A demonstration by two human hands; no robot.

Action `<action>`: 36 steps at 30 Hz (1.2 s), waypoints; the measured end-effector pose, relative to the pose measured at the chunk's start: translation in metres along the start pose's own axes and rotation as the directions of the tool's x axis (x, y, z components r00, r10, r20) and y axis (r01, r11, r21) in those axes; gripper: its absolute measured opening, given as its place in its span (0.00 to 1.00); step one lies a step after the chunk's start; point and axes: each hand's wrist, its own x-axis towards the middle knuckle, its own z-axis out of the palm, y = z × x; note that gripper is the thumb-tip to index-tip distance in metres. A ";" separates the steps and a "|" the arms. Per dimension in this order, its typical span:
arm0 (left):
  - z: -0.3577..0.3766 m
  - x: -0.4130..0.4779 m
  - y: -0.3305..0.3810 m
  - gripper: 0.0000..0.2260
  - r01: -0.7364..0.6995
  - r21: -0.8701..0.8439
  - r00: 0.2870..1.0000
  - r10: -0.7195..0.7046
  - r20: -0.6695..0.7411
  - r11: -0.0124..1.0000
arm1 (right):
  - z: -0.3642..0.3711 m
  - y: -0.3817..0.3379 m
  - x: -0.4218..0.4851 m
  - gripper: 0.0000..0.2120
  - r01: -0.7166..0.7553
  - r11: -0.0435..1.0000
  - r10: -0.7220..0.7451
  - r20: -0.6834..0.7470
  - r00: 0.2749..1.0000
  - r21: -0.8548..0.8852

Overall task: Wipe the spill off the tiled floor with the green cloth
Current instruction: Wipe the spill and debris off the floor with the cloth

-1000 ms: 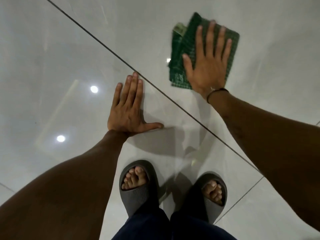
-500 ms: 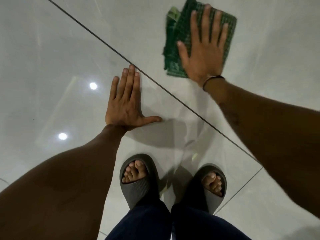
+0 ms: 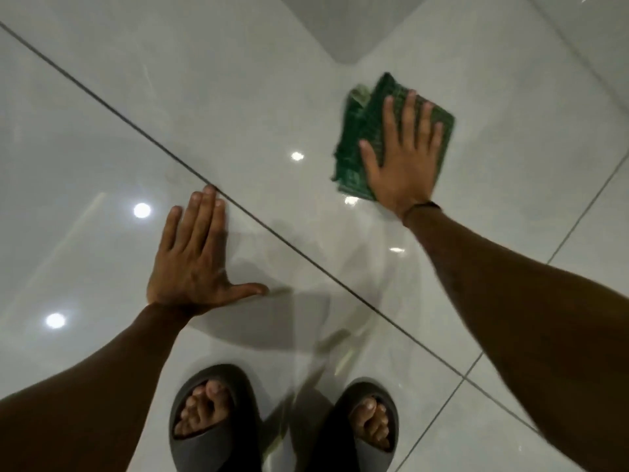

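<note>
The green cloth [image 3: 354,144] lies folded on the glossy white tiled floor [image 3: 170,97], at the upper right. My right hand [image 3: 405,165] presses flat on top of it with fingers spread, covering most of it. My left hand [image 3: 194,264] is planted flat on the tile, fingers together and thumb out, its fingertips at the dark grout line [image 3: 272,229]. Faint wet streaks [image 3: 337,338] glint on the tile between my feet and the cloth.
My feet in grey slippers [image 3: 211,420] [image 3: 371,424] stand at the bottom centre. A grey corner of something [image 3: 350,28] juts in at the top. Ceiling lights reflect as bright spots on the tiles. More grout lines cross at the right.
My right hand slid the cloth away from me, then to the right, farther from the left hand. The left hand stayed planted on the tile.
</note>
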 end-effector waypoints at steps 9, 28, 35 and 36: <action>0.009 -0.021 -0.010 0.71 -0.012 0.030 0.999 0.011 0.032 0.999 | 0.039 -0.021 -0.146 0.40 0.542 0.832 -0.551 0.076 0.831 0.114; 0.006 -0.021 -0.009 0.71 0.001 0.010 0.999 -0.002 0.047 1.000 | 0.034 0.056 -0.187 0.39 0.414 0.906 -0.422 0.135 0.896 0.084; 0.007 -0.022 -0.004 0.71 0.002 -0.006 1.000 -0.002 0.005 1.000 | 0.015 0.019 -0.052 0.44 -0.222 0.974 0.217 0.125 0.968 0.033; 0.005 -0.022 -0.004 0.71 0.010 -0.004 1.000 -0.010 0.015 1.000 | 0.019 -0.010 -0.049 0.41 -0.086 0.996 0.080 0.122 0.989 0.040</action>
